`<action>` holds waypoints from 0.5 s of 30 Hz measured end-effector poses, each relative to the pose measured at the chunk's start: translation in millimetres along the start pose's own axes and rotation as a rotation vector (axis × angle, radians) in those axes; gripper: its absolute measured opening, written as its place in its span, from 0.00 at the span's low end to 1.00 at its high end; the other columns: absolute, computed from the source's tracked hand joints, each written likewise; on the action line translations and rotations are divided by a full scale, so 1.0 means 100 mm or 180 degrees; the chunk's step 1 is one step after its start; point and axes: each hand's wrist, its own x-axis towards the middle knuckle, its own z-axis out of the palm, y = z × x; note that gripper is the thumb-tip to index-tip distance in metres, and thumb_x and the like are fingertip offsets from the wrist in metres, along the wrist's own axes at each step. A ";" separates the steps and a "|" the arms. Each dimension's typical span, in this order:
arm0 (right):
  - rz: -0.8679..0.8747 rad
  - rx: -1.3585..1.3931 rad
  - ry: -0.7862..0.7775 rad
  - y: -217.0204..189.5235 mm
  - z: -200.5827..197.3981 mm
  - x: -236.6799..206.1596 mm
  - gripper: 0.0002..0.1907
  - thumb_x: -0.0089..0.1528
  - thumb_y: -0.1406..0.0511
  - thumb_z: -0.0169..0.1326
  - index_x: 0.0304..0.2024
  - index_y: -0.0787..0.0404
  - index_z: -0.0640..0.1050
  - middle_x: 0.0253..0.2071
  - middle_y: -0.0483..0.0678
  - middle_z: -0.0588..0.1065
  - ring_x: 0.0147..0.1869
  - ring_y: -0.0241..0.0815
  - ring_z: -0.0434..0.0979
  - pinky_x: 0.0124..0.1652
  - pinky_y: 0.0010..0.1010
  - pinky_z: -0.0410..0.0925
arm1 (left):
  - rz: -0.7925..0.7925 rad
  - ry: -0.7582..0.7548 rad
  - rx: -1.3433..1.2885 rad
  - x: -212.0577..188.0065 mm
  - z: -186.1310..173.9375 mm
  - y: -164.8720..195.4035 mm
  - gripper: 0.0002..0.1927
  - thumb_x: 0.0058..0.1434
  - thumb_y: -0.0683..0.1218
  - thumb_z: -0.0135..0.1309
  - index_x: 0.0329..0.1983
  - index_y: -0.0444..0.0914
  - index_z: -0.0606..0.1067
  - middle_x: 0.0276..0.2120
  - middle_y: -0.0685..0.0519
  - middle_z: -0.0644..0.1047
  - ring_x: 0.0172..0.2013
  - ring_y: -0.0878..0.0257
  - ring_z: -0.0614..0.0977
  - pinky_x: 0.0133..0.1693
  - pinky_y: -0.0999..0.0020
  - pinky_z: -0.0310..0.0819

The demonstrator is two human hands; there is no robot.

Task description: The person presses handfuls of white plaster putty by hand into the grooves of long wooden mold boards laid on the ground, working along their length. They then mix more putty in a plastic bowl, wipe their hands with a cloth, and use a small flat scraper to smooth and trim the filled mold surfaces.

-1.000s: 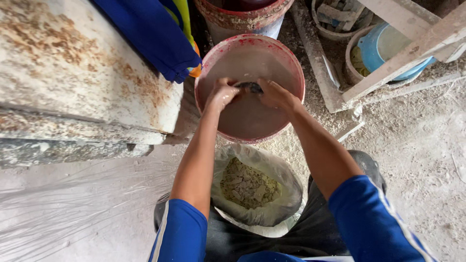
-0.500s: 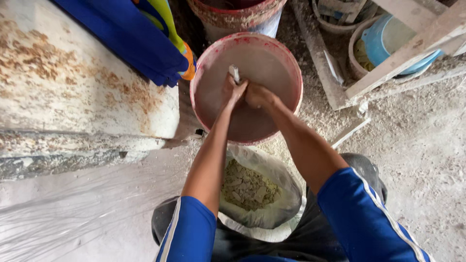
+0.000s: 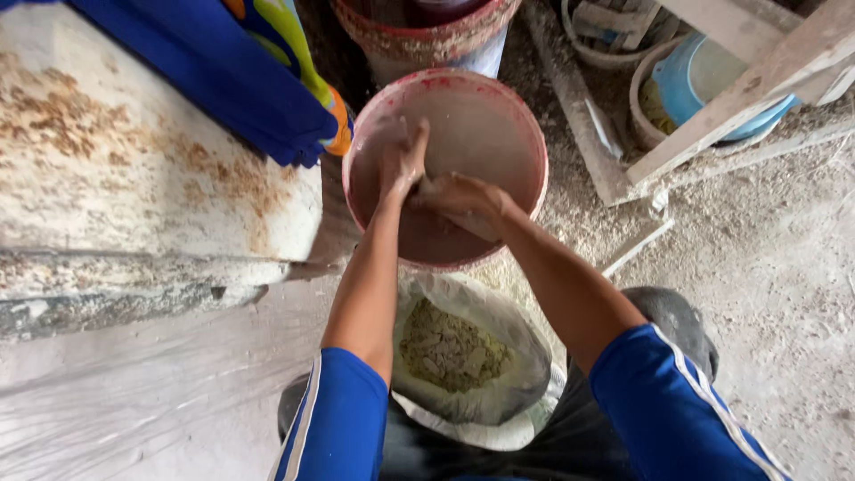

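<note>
Both my hands are down inside a red bucket (image 3: 525,134) with a pale, smeared inner wall. My left hand (image 3: 401,160) is held flat with its fingers stretched up toward the far rim. My right hand (image 3: 459,200) is curled against the heel of the left palm, and the two touch. Both are coated in wet grey-brown mud. Whether anything lies between them is hidden. Just below the bucket, between my forearms, stands an open sack (image 3: 463,356) of lumpy greenish-grey powder.
A stained white slab (image 3: 134,178) with blue cloth (image 3: 223,71) draped over it lies left. Another red bucket (image 3: 419,36) stands behind. At the right are wooden planks (image 3: 739,80), a blue bowl (image 3: 686,80) in a pail, and a dusty floor (image 3: 775,267). Plastic sheet (image 3: 134,401) covers the lower left.
My hands have shifted from the middle of the bucket toward its left side. The left hand has straightened upward, and the small object seen between the hands earlier no longer shows.
</note>
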 end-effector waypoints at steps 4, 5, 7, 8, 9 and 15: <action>-0.0298 0.0636 0.0341 0.01 -0.09 -0.01 0.40 0.42 0.47 0.67 0.50 0.62 0.75 0.44 0.54 0.81 0.35 0.46 0.84 0.35 0.40 0.78 | -0.0184 -0.0420 -0.0012 -0.07 -0.02 -0.05 0.35 0.63 0.66 0.57 0.51 0.28 0.75 0.38 0.34 0.81 0.43 0.42 0.82 0.45 0.54 0.75; -0.0125 0.0253 0.0272 0.02 -0.10 -0.01 0.40 0.44 0.45 0.67 0.49 0.64 0.77 0.44 0.57 0.81 0.38 0.47 0.84 0.39 0.41 0.76 | -0.0170 -0.0539 0.0104 -0.07 -0.03 -0.05 0.38 0.57 0.64 0.62 0.55 0.28 0.70 0.41 0.35 0.79 0.46 0.42 0.81 0.45 0.52 0.76; 0.0245 -0.0523 0.0109 0.04 -0.12 0.01 0.41 0.49 0.40 0.65 0.46 0.68 0.82 0.44 0.61 0.82 0.43 0.50 0.82 0.46 0.42 0.73 | -0.0291 -0.0670 0.0235 -0.06 -0.05 -0.05 0.39 0.53 0.63 0.64 0.56 0.31 0.69 0.45 0.37 0.79 0.49 0.45 0.81 0.47 0.52 0.76; 0.0090 -0.0572 0.0144 0.04 -0.11 0.01 0.40 0.48 0.41 0.66 0.46 0.67 0.82 0.44 0.61 0.82 0.45 0.50 0.82 0.47 0.42 0.72 | -0.0396 -0.0659 0.0254 -0.03 -0.06 -0.06 0.35 0.56 0.64 0.61 0.55 0.34 0.73 0.45 0.39 0.80 0.49 0.47 0.82 0.49 0.54 0.76; -0.0071 -0.0624 0.0198 0.05 -0.10 0.03 0.39 0.46 0.42 0.67 0.46 0.66 0.83 0.44 0.61 0.82 0.46 0.51 0.81 0.49 0.43 0.71 | -0.0481 -0.0648 0.0279 0.01 -0.07 -0.06 0.31 0.58 0.64 0.58 0.53 0.36 0.77 0.45 0.42 0.82 0.50 0.49 0.82 0.50 0.56 0.75; 0.0085 -0.0451 0.0194 0.06 0.01 0.05 0.35 0.50 0.45 0.64 0.48 0.65 0.81 0.42 0.60 0.81 0.45 0.52 0.82 0.48 0.44 0.72 | -0.0112 -0.0874 -0.0752 0.07 0.06 -0.25 0.37 0.69 0.69 0.39 0.47 0.30 0.78 0.43 0.34 0.81 0.49 0.39 0.81 0.52 0.51 0.75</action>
